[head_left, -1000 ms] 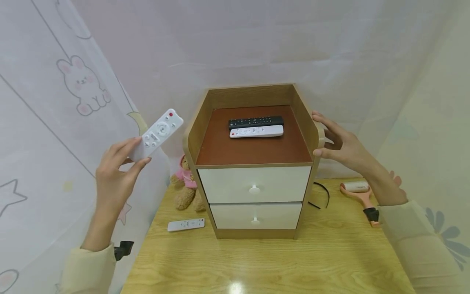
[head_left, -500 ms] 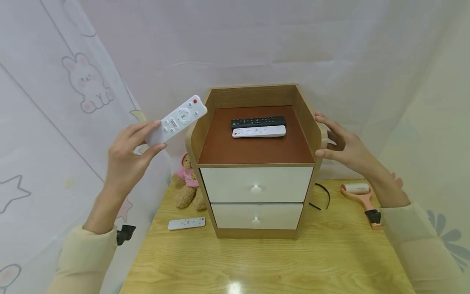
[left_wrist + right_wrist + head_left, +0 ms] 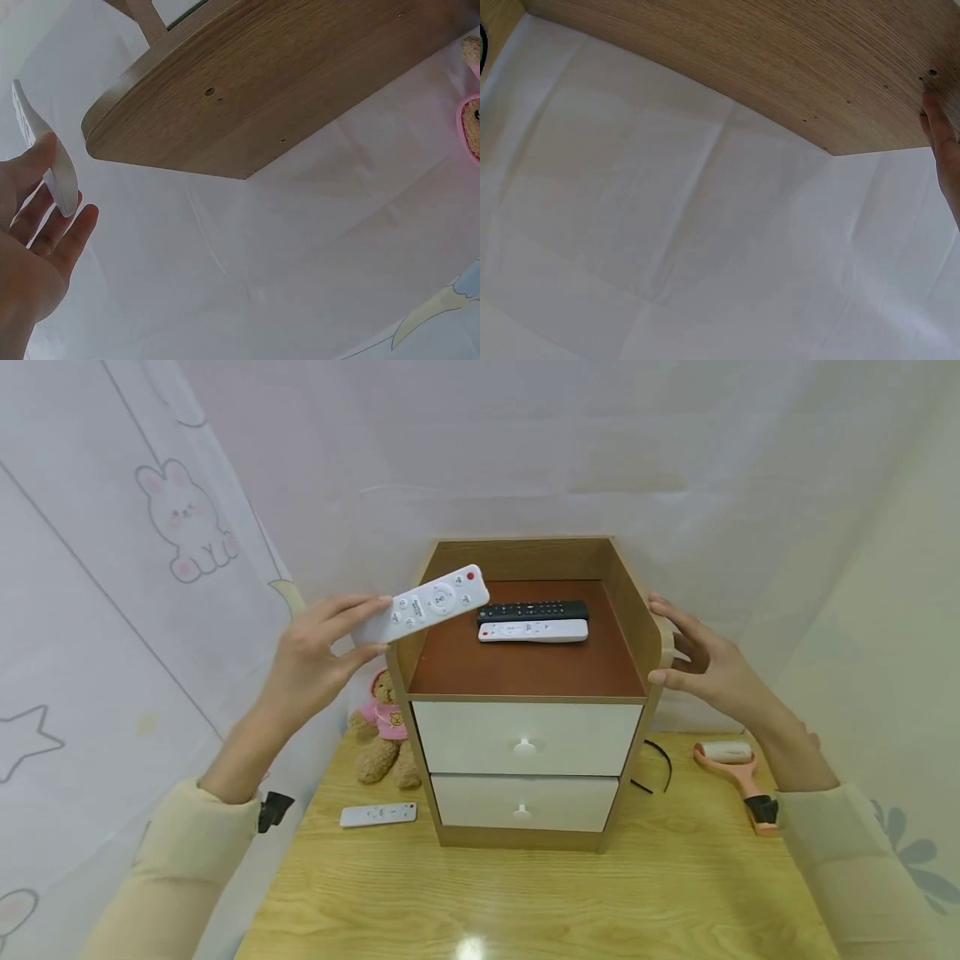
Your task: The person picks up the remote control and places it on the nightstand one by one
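Observation:
Between thumb and fingers, my left hand (image 3: pixel 315 647) pinches a white remote control (image 3: pixel 427 606) by its lower end, up beside the cabinet's left wall. Its red button points to the right. In the left wrist view the same remote (image 3: pixel 64 169) appears edge-on in the hand. My right hand (image 3: pixel 712 664) touches the right wall of the small wooden cabinet (image 3: pixel 652 643), thumb at the front edge and fingers on the outer side. On the cabinet's brown top lie a black remote (image 3: pixel 534 610) and, just in front, another white remote (image 3: pixel 534 631).
A third white remote (image 3: pixel 378 814) lies on the wooden table (image 3: pixel 525 902), left of the cabinet. Behind it sits a teddy bear (image 3: pixel 388 727) in pink. To the right are a black headband (image 3: pixel 663 760) and an orange lint roller (image 3: pixel 738 768). Two white drawers (image 3: pixel 480 735) are closed.
My left hand has carried the white remote rightward to the cabinet's left wall, and the remote has turned closer to level. My right hand keeps its place on the cabinet.

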The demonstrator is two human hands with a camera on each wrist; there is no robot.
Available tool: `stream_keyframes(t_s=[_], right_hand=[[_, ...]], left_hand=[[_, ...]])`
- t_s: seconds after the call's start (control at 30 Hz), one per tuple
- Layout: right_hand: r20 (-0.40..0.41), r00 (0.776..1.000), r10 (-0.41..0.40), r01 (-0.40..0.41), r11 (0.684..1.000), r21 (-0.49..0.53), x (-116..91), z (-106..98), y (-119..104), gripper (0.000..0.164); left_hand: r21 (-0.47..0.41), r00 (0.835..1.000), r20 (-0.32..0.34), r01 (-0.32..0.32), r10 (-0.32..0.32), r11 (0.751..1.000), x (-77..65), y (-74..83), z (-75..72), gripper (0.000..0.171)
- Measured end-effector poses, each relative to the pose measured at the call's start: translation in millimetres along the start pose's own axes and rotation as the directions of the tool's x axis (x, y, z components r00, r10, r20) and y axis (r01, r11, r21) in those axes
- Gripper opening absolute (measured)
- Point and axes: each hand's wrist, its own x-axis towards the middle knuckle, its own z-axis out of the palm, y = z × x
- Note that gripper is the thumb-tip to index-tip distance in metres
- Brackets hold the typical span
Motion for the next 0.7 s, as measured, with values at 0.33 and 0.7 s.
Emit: stream_keyframes(t_s=[0.33, 0.7], right_hand=[[0.004, 1.0, -0.014, 0.014, 1.0, -0.026, -0.5, 4.8, -20.1, 0.082], [0.02, 1.0, 0.016, -0.016, 1.0, 0.002, 0.7, -2.2, -1.6, 0.085]], left_hand=[[-0.025, 0.993, 0.117, -0.031, 0.034, 0.999, 13.2, 7.2, 16.8, 0.056], [-0.07, 0.977, 0.208, -0.029, 0.043, 0.997, 28.6, 6.7, 36.4, 0.051]])
